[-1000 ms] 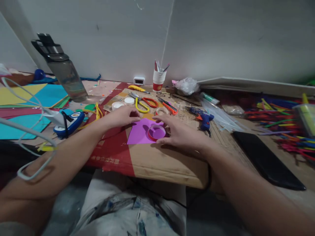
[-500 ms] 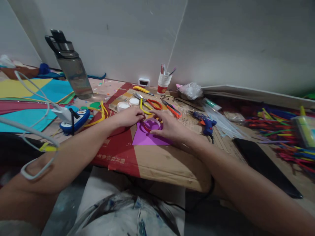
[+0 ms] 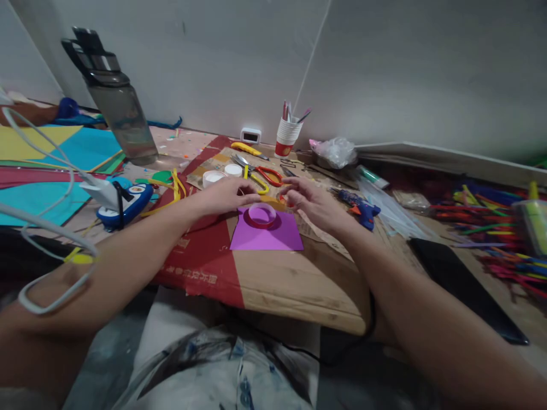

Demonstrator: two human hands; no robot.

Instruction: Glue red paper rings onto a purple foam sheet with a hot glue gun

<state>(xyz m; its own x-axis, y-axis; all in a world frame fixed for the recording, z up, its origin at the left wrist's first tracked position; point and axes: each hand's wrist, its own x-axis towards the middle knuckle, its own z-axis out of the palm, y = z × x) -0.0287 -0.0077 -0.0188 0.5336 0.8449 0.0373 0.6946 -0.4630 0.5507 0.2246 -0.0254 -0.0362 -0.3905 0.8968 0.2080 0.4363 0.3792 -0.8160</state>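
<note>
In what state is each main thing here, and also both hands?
Left hand: open
Right hand: open, apart from the ring
Ring: lying on the purple sheet
Purple sheet: flat
Water bottle: standing, lid on
Paper cups: stacked, holding pens
Glue gun: lying down
Yellow cutter: lying down
Scissors: lying down

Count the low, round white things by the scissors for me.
2: one just beyond the left hand, the other to its right and slightly farther back, beside the scissors. The hands could hide more.
</note>
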